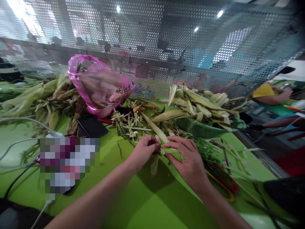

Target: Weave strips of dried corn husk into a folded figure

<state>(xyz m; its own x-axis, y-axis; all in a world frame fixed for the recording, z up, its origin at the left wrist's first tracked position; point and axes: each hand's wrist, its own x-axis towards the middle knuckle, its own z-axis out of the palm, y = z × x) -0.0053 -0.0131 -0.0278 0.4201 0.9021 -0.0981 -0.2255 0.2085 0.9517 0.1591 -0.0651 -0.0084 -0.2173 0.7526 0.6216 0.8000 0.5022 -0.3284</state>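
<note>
Over the front of the green table, my left hand (pixel 147 150) pinches a small pale piece of corn husk (pixel 158 140) between thumb and fingertips. My right hand (pixel 187 156) closes on the same piece from the other side, fingertips close to those of the left. Just behind the fingers, a long pale husk strip (pixel 154 127) slants away toward the back. Below the hands a thin bit of husk (pixel 154 165) hangs, blurred. Beyond them lies a heap of small cut or folded husk bits (pixel 131 127). How the held piece is shaped is partly hidden by my fingers.
A pink plastic bag (pixel 102 86) stands at back left beside piled corn husks (pixel 47 98). More husks fill a green tray (pixel 190 127). A black phone (pixel 92 126) and cables (pixel 19 121) lie left. Behind rises a perforated metal screen (pixel 147 38); another person's arm (pixel 274 97) is far right.
</note>
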